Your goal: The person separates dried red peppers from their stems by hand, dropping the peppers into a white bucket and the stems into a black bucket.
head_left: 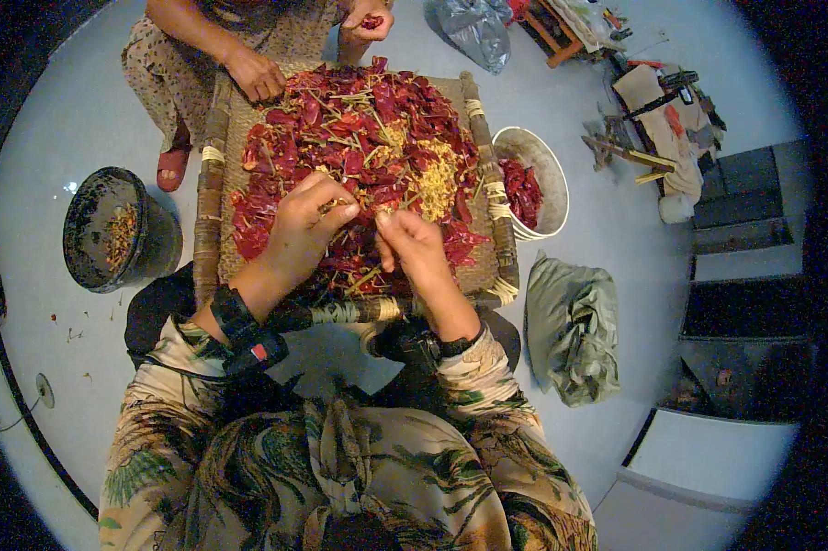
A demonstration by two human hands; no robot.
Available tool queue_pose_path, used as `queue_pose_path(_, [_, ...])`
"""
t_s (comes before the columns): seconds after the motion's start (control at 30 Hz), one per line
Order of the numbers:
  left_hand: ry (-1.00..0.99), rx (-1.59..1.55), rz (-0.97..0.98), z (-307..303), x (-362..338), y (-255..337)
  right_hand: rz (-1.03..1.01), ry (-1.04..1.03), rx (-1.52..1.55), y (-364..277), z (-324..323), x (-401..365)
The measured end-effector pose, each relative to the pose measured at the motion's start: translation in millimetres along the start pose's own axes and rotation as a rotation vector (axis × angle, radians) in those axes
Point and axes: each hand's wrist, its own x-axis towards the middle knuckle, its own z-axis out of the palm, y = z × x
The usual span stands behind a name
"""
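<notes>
Red dried chilli pieces (308, 115) lay heaped on a wood-framed woven stand (209, 197), directly beneath and beyond the wearer's hands. The left hand (304, 225) and right hand (414, 243) hovered over the near half of the heap, curled, thumbs towards fingers, their fingertips facing each other across a narrow gap; whether either pinched a fragment, I could not tell. Broken pieces and pale stems pointed every way, so the heap gave no single long axis. Yellow seeds (439, 188) lay just beyond the right hand, nearer to it than to the left. Across the stand, a co-worker's hand (258, 78) touched the heap's far left edge. A red patch (259, 353) marked the device at the left wrist, but no brand, label or writing was readable.
</notes>
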Motion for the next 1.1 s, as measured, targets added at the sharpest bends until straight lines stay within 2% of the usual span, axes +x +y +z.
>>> queue_pose_path(0.07, [-0.001, -0.034, -0.014, -0.9, 0.7, -0.9, -0.171, 0.156, -0.269, -1.1, 0.5, -3.4])
queue_pose_path(0.13, [-0.034, -0.053, -0.010, 0.4, -0.8, -1.6, -0.646, 0.239, -0.630, -12.1, 3.9, 2.9])
queue_pose_path(0.23, [-0.053, -0.072, -0.007, 4.2, -2.5, 3.4, -0.635, 0.048, -0.634, -14.7, 10.1, 0.5])
queue_pose_path(0.3, [-0.059, -0.083, -0.025, 4.1, -2.4, 7.6, -0.340, -0.188, -0.385, -0.4, 7.5, 2.2])
queue_pose_path(0.33, [-0.064, -0.090, -0.046, 3.4, -2.6, 9.0, -0.311, -0.233, -0.362, 4.0, 4.7, 3.2])
queue_pose_path(0.47, [-0.036, -0.161, -0.084, 5.5, -4.4, 5.7, -0.251, -0.196, -0.210, 15.2, 6.8, 5.9])
queue_pose_path(0.53, [-0.021, -0.305, -0.182, 5.9, -4.3, 12.0, -0.256, -0.169, -0.201, 6.8, 11.3, 1.0])
queue_pose_path(0.77, [-0.022, -0.781, -0.433, 7.5, -6.9, 8.1, -0.424, -0.064, -0.293, -0.6, 23.1, -8.5])
queue_pose_path(0.87, [-0.030, -0.907, -0.548, 6.3, -8.5, 7.5, -0.477, -0.025, -0.305, -3.3, 27.2, -10.4])
queue_pose_path(1.1, [-0.059, -1.086, -0.664, 4.3, -11.7, 4.3, -0.634, 0.025, -0.467, -4.3, 26.7, -12.3])
